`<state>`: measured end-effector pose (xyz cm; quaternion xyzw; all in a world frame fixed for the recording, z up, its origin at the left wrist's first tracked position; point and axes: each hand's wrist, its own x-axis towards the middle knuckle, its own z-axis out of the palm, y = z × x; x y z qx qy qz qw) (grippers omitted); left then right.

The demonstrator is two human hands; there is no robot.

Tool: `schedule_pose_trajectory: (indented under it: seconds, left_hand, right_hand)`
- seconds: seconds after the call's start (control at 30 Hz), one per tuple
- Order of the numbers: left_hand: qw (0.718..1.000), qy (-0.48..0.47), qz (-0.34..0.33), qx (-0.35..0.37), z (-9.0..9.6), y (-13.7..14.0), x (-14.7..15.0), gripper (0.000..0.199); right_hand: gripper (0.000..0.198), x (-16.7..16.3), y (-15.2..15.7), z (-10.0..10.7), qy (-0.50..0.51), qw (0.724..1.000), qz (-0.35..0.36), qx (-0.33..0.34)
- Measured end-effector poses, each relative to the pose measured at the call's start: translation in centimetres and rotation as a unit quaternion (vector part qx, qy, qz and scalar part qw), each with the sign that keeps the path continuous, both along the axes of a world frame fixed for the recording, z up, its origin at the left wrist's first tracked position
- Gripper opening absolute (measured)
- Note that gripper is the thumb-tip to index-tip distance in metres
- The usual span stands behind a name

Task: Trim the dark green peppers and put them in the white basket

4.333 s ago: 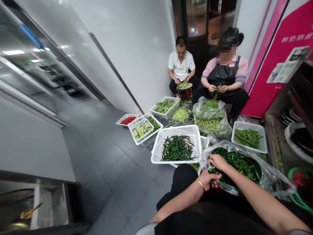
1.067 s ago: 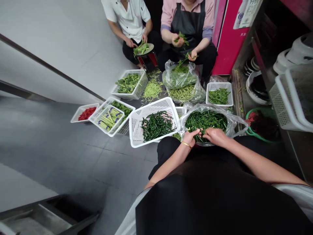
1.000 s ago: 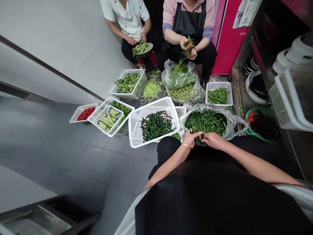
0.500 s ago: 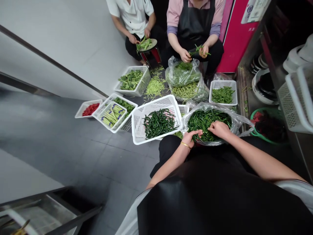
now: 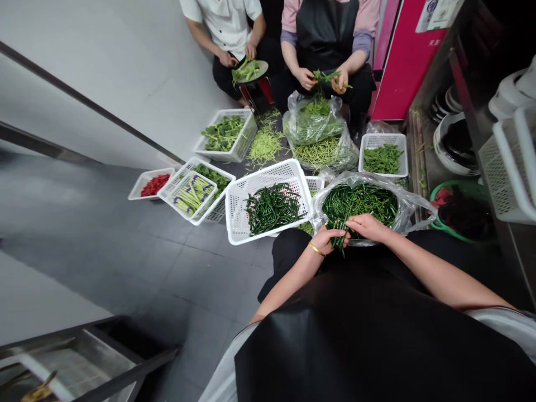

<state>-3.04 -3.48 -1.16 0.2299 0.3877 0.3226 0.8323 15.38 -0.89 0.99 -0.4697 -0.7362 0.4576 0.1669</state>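
Evidently the sorting of the long green peppers is only part done. The left hand, with a gold bracelet at its wrist, is closed around a small bunch of peppers, which sits over the near edge of the clear plastic bag. The right hand meets it there, thumb and fingers drawn together at the upper end of the bunch; whether they pinch a single pepper or a stem is too small to tell. Behind the hands, the bag holds a broad, tangled heap of peppers, and that looks like the larger share of the work left. Just to the left of the bag, the white basket carries a loose pile of what seem to be the same peppers, probably the share already handled, with bare mesh showing around it. So the bunch in the left hand appears to be between the two, out of the heap but not yet in the basket. Farther off, a person in a white shirt and a person in a black apron each have greens in their hands.
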Motion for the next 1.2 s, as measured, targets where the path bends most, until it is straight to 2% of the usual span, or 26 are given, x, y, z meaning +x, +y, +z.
schedule_pose_trajectory:
  seconds: [0.07, 0.1, 0.17, 0.27, 0.4, 0.5, 0.57, 0.6, 0.7, 0.77, 0.8, 0.83, 0.9, 0.97, 1.0, 1.1, 1.2]
  left_hand:
    - [0.999, 0.013, 0.039, -0.008, -0.6, -0.1, 0.7, 0.034]
    - [0.998, 0.021, 0.065, -0.001, -0.9, -0.2, 1.1, 0.032]
    - [0.991, 0.036, 0.124, 0.017, -1.2, 0.0, 1.8, 0.03]
    - [0.986, 0.039, 0.16, 0.003, -0.9, 0.3, 1.8, 0.032]
    - [0.993, -0.012, 0.12, -0.009, 0.2, 0.6, 0.8, 0.05]
    - [0.995, -0.029, 0.099, 0.006, 0.7, 0.5, 0.4, 0.045]
    - [0.995, -0.025, 0.096, 0.003, 0.7, 0.6, 0.3, 0.04]
    - [0.994, -0.021, 0.103, 0.001, 0.6, 0.8, 0.4, 0.039]
    - [0.99, -0.011, 0.139, 0.006, 0.1, 1.1, 0.9, 0.036]
    - [0.989, -0.004, 0.144, 0.021, -0.2, 1.2, 1.6, 0.035]
    - [0.991, -0.003, 0.132, 0.025, -0.4, 1.2, 2.0, 0.036]
    - [0.993, -0.004, 0.115, 0.024, -0.5, 1.2, 2.4, 0.037]
    - [0.997, -0.007, 0.079, 0.011, -0.7, 1.0, 2.9, 0.038]
    - [0.998, -0.001, 0.065, -0.014, -0.8, 0.8, 2.9, 0.036]
    - [0.997, 0.002, 0.069, -0.027, -0.8, 0.8, 2.7, 0.035]
    - [0.993, 0.003, 0.111, -0.049, -0.6, 0.8, 1.6, 0.037]
    - [0.988, -0.006, 0.149, -0.045, -0.4, 1.0, 0.5, 0.042]
  right_hand:
    - [0.046, -1.0, -1.6, 1.0, -0.081, 0.989, -0.031, 0.119]
    - [0.045, -1.5, -2.5, 1.5, -0.115, 0.981, -0.038, 0.154]
    - [0.043, -1.9, -3.8, 2.6, -0.157, 0.971, -0.031, 0.178]
    - [0.042, -1.1, -3.0, 3.3, -0.231, 0.961, -0.035, 0.146]
    - [0.045, 1.4, 2.5, 1.9, -0.415, 0.904, -0.069, 0.077]
    - [0.034, 2.2, 6.0, 0.4, -0.462, 0.884, -0.053, 0.053]
    - [0.026, 2.6, 6.9, -0.1, -0.437, 0.895, -0.076, 0.048]
    - [0.023, 2.7, 6.9, -0.2, -0.403, 0.909, -0.103, 0.038]
    - [0.026, 3.1, 5.5, -0.3, -0.179, 0.966, -0.18, -0.054]
    - [0.031, 2.8, 3.7, -0.3, -0.009, 0.976, -0.19, -0.105]
    - [0.032, 2.4, 2.8, -0.3, 0.035, 0.977, -0.185, -0.1]
    - [0.031, 1.9, 2.0, -0.2, 0.037, 0.981, -0.177, -0.07]
    - [0.024, 0.7, 0.9, 0.0, -0.068, 0.985, -0.153, 0.033]
    - [0.022, -0.3, 0.9, 0.2, -0.234, 0.959, -0.113, 0.117]
    - [0.023, -0.7, 1.4, 0.2, -0.306, 0.938, -0.09, 0.134]
    - [0.035, -1.6, 4.2, -0.1, -0.418, 0.899, -0.046, 0.12]
    - [0.037, -2.2, 7.2, -0.7, -0.437, 0.894, -0.037, 0.086]
